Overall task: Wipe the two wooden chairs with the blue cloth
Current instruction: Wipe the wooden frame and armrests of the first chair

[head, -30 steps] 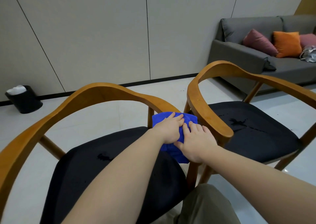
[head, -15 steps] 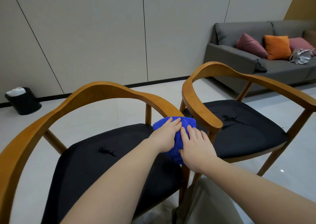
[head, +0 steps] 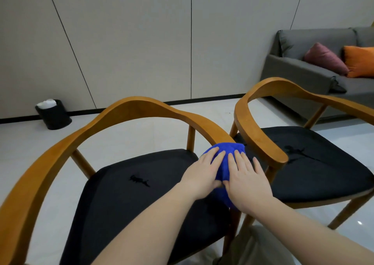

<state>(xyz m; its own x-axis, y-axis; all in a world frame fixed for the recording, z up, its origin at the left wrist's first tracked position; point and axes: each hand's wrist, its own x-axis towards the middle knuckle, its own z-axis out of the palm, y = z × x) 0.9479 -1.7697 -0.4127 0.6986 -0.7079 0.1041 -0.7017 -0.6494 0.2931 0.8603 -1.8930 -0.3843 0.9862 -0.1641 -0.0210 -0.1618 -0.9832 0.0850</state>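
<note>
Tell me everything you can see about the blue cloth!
The blue cloth is bright blue and fuzzy-looking, bunched into a rounded lump over the end of the left chair's wooden armrest. The left hand and right hand both lie on it with fingers straight, covering part of it. Some hangs below the hands.

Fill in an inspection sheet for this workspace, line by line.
Surface: pale glossy floor.
Job's things: blue cloth draped over the armrest end of the left wooden chair; right wooden chair beside it; a dark mark on each black seat.
Clutter: nothing seen.
Grips: left hand and right hand press the cloth, fingers straight.
Cables: nothing seen.
Surroundings: black bin by the wall; grey sofa with a maroon cushion and an orange cushion.
</note>
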